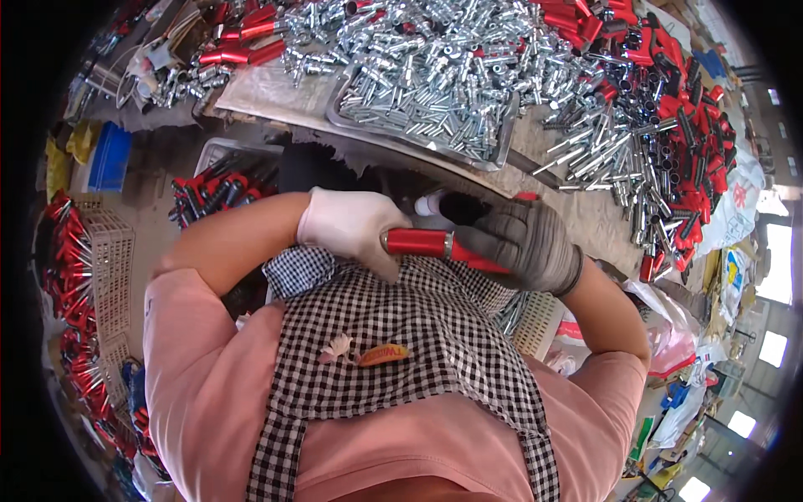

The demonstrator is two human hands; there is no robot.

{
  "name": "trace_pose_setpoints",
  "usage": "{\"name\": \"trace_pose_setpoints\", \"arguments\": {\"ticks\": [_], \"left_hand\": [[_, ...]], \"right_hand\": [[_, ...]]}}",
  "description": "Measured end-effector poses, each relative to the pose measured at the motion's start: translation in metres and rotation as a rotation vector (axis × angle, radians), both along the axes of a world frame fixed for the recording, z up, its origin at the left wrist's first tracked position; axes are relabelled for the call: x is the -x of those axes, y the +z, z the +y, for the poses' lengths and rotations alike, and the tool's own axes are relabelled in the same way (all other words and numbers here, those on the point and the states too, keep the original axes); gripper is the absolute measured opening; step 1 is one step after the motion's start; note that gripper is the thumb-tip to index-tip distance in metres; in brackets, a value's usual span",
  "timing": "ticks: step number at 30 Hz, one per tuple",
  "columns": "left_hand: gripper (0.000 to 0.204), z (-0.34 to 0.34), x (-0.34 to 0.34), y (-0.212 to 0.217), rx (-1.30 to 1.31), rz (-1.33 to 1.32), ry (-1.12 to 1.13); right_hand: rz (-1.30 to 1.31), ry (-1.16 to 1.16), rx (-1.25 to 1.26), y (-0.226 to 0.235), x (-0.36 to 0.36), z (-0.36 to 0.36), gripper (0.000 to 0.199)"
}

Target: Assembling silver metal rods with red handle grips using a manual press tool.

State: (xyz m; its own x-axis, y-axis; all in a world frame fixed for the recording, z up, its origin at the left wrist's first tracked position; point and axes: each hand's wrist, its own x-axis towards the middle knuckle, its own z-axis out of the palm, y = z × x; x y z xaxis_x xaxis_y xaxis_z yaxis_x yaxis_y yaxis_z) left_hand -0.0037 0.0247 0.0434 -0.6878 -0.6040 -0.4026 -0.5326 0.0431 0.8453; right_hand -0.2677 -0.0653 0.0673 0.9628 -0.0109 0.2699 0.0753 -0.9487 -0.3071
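In front of my apron, a red metal tool body (418, 243) with a silver ring lies crosswise between my hands. My left hand (355, 227), in a white glove, is closed around its left end. Gloved in grey, my right hand (523, 247) wraps the other end, where a second red length shows beneath the fingers. My palms and fingers hide both ends of the piece. Just beyond the hands, a white cylindrical thing with a dark end (428, 205) is partly covered.
A metal tray (336, 115) of silver pins sits on the bench (577, 209) ahead, backed by heaped silver fittings (468, 42). Red and black tool parts (690, 151) pile up at right. A plastic crate (113, 268) and red-handled tools (75, 309) stand at left.
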Motion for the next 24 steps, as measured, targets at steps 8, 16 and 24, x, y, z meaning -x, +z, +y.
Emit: {"name": "trace_pose_setpoints", "arguments": {"ticks": [8,16,24], "left_hand": [[0.021,0.015,0.004,-0.011,0.127,0.023,0.045],[0.008,-0.011,-0.018,0.007,1.622,-0.454,0.224],[0.02,-0.009,-0.006,0.023,0.499,-0.287,0.173]], "right_hand": [[-0.067,0.05,0.185,0.0,-0.006,0.014,0.043],[0.08,-0.307,-2.298,-0.045,-0.008,0.031,0.05],[-0.094,-0.195,0.114,-0.006,-0.011,-0.001,0.048]]}}
